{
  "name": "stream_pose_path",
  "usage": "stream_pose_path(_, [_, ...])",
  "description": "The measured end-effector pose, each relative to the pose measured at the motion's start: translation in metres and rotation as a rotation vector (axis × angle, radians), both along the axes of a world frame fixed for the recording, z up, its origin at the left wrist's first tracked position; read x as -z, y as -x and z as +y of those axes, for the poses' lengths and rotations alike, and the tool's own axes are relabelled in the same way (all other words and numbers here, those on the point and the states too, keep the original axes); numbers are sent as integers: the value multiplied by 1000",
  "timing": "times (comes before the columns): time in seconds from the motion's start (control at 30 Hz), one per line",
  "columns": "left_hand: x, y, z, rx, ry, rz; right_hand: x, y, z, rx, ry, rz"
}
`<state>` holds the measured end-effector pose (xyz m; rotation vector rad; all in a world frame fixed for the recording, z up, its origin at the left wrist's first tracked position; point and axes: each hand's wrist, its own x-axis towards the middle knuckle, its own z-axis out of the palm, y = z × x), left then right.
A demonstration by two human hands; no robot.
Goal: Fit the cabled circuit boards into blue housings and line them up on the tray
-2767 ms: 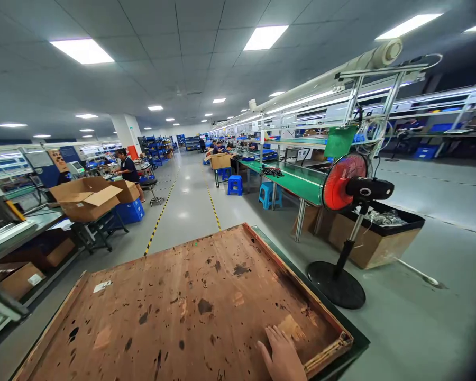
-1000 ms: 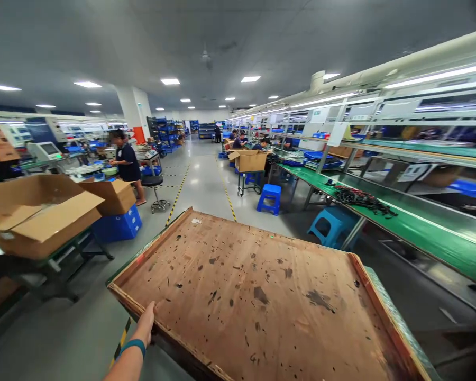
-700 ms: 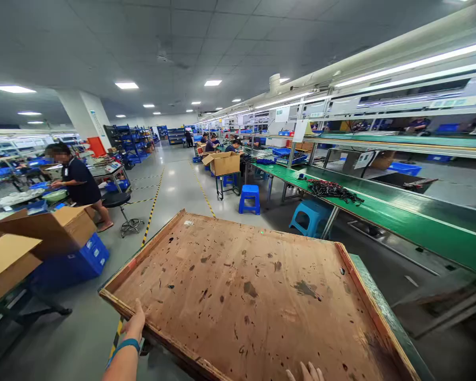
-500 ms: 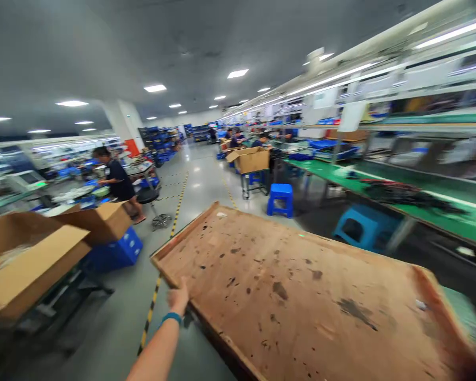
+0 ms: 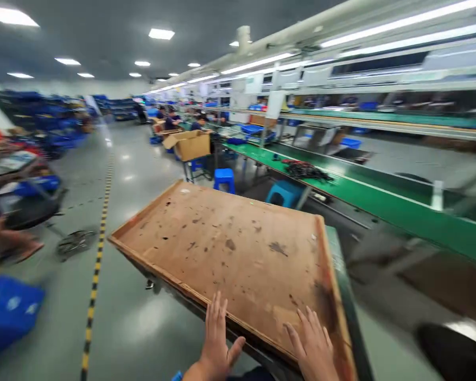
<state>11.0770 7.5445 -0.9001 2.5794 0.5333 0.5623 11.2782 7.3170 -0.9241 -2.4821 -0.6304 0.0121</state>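
Observation:
A large, stained wooden board (image 5: pixel 230 243) with a raised rim lies flat on a green-framed cart in front of me. My left hand (image 5: pixel 216 341) rests flat on the board's near edge, fingers stretched out. My right hand (image 5: pixel 313 346) lies flat on the board near its right corner, fingers spread. Neither hand holds anything.
A long green conveyor bench (image 5: pixel 365 193) runs along the right, with black cables (image 5: pixel 305 170) on it and blue stools (image 5: pixel 224 180) beside it. An open cardboard box (image 5: pixel 188 144) stands ahead. A yellow-black floor line (image 5: pixel 99 238) runs on the left, near a blue bin (image 5: pixel 8 312). People work farther off.
My left hand left the board's left side and now lies flat on its near edge. My right hand has come onto the board. The view has swung left along the aisle.

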Motion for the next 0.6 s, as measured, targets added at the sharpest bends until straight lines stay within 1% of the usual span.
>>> stream_pose_path(0.03, [-8,-14,7,140,-11,13,-11,0,-3,82,-4,10])
stream_pose_path(0.07, [-16,-28,15,252,-16,23,-22,1,-5,160,-16,16])
stream_pose_path(0.1, [-22,-42,23,324,-16,17,-32,3,-8,224,-33,18])
stream_pose_path(0.13, [-26,-57,29,371,-10,8,-41,4,-11,276,-55,15])
stream_pose_path(0.2, [-28,-86,36,424,19,4,-55,5,-21,365,-98,11])
stream_pose_path(0.23, [-26,-100,36,440,36,9,-59,5,-29,413,-114,19])
stream_pose_path(0.3, [-18,-126,26,461,69,20,-63,4,-54,524,-135,50])
stream_pose_path(0.37, [-8,-149,7,480,95,39,-57,6,-89,641,-146,88])
stream_pose_path(0.43, [3,-169,-18,505,116,74,-41,16,-128,756,-150,125])
stream_pose_path(0.53, [21,-194,-52,515,137,142,-3,46,-185,912,-111,182])
stream_pose_path(0.6, [35,-207,-64,474,127,198,25,76,-211,1002,-76,243])
